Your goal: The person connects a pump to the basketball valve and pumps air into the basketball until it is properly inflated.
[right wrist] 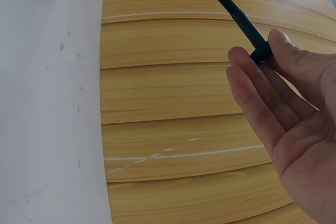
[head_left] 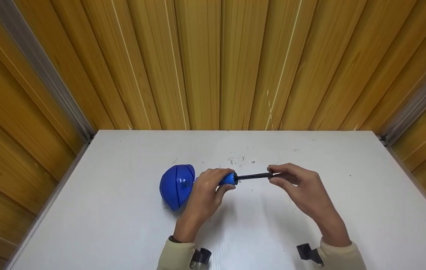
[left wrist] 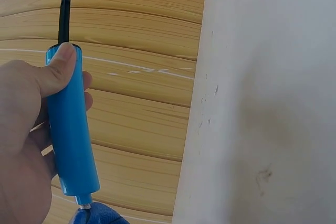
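Note:
My left hand (head_left: 205,191) grips the blue barrel of a hand pump (left wrist: 74,135), its thumb lying along the barrel near the top end. Out of that end runs a long black plunger rod (head_left: 252,176), drawn well out to the right. My right hand (head_left: 308,193) pinches the black handle (right wrist: 261,52) at the rod's tip between thumb and fingers. At the barrel's other end, a thin metal needle leads into a blue ball (head_left: 173,187). The ball looks partly collapsed, with dark seams and a pointed lower edge. In the head view my left hand hides where pump and ball meet.
Beneath the hands is a white table (head_left: 123,225) with small dark scuffs. Yellow wood-patterned panels (head_left: 198,67) rise behind its far edge and along both sides. A black wrist mount (head_left: 201,257) sits at the left cuff, another (head_left: 306,252) at the right.

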Motion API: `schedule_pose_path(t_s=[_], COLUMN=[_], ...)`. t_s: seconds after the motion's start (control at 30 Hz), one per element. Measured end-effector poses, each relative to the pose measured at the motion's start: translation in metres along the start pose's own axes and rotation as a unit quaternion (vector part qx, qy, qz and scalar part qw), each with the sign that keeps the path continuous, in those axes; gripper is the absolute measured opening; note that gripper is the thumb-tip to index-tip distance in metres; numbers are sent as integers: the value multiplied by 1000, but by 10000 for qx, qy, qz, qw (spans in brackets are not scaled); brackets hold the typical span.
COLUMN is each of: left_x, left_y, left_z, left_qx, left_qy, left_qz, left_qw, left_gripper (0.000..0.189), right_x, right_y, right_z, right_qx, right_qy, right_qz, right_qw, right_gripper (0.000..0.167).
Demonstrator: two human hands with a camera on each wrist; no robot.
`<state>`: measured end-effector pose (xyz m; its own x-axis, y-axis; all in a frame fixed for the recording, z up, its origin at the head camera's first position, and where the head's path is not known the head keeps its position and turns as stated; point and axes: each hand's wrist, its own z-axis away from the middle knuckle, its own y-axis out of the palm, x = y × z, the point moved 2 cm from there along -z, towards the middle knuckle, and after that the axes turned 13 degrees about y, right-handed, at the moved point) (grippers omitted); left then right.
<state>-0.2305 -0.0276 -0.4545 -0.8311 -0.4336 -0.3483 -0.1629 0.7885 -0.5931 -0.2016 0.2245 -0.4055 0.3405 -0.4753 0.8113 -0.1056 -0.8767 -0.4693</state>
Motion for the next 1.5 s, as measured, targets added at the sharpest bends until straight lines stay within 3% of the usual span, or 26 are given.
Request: schedule_pose_path(t_s=[0.3,0.57,0.73,1.17,1.3,1.5], left_x=[-4,-3,-1,5,5,3], left_y=[6,3,2,-2,-3,-3], left_z=[0,0,2,2,2,3], left_qx=[56,160,267,52,14,-122], left_qy=[311,194,19,37,64,45], left_qz=[-42,289,414,382,375,359], left_qw=[9995,9993,9988,9992,9993,9993], left_gripper=[32,35,36,36,36,36], right_x=[-1,-1,-2,10,15,15], right_y=[38,45,36,-29,-32,-13], right_z=[-1,0,-1,8,11,7], right_qx=[204,229,244,93,126,26], right_qy=[-264,-250,-590,-259,-206,-383], right_qz=[-82,-231,-228,138,301,423], right_qw=[9994,9992,9977,9995,9993,9984], right_gripper=[28,31,33,43,40,34])
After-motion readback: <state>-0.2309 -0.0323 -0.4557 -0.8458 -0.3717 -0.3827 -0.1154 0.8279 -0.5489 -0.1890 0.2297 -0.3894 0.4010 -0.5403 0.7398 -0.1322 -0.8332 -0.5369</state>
